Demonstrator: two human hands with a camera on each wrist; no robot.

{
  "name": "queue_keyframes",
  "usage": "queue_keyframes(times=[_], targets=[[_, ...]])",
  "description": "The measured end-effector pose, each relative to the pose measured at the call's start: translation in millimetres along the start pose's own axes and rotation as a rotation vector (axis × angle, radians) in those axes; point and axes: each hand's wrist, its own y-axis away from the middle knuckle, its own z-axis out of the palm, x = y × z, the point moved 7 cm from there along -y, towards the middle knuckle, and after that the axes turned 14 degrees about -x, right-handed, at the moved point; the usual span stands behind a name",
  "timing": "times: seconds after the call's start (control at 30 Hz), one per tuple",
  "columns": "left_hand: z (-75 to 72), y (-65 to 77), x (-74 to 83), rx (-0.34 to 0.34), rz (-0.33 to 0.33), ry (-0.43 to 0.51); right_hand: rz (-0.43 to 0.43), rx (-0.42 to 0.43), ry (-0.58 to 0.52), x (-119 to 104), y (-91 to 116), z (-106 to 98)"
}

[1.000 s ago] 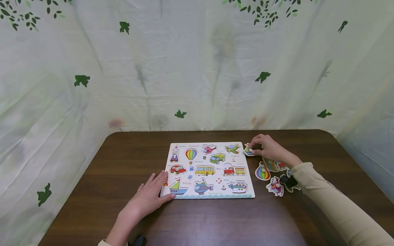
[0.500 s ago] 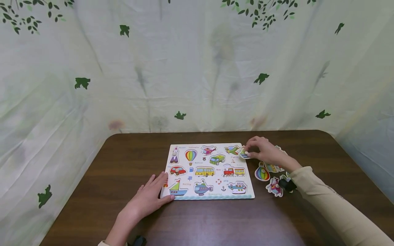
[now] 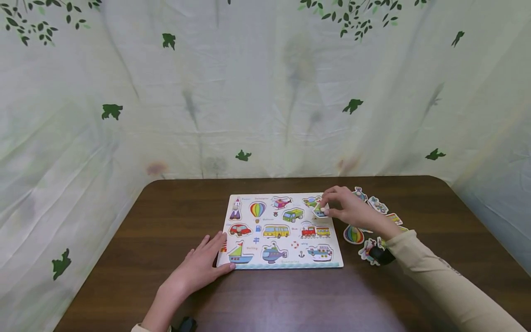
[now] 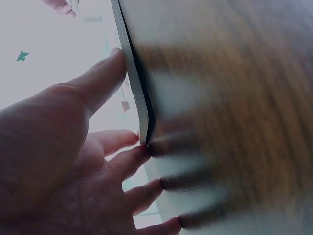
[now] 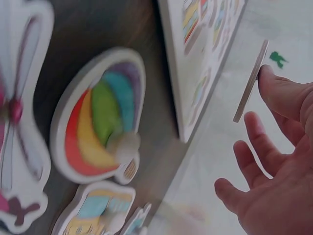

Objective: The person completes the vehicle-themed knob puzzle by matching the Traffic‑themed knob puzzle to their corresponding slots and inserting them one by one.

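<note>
A white puzzle board (image 3: pixel 296 252) printed with colourful vehicles lies flat on the brown table. My left hand (image 3: pixel 201 263) rests at its left edge, fingers extended. In the left wrist view, my left thumb lies along the board's edge (image 4: pixel 133 78) and the fingertips touch the corner and table. Over the board's upper right part, my right hand (image 3: pixel 350 210) pinches a sailboat puzzle piece (image 3: pixel 318 213), which partly covers the printed green plane. The right wrist view shows this sailboat piece (image 5: pixel 252 81) edge-on near the thumb, apart from the board.
Right of the board lie several loose puzzle pieces, partly hidden beneath my right forearm. Among them are a rainbow balloon piece (image 5: pixel 98 112) with a knob and a pink-and-white piece (image 5: pixel 24 122). A pale leaf-printed curtain (image 3: pixel 265 92) hangs behind the table (image 3: pixel 282 299).
My right hand has moved left with the sailboat piece, from beside the board's upper right corner to over the board. My left hand has stayed in place.
</note>
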Motion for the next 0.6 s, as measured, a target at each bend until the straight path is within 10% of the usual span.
queue_keyframes(times=[0.6], targets=[[0.8, -2.1, -3.4, -0.008, -0.021, 0.001, -0.096, 0.017, -0.037, -34.9, -10.3, 17.9]])
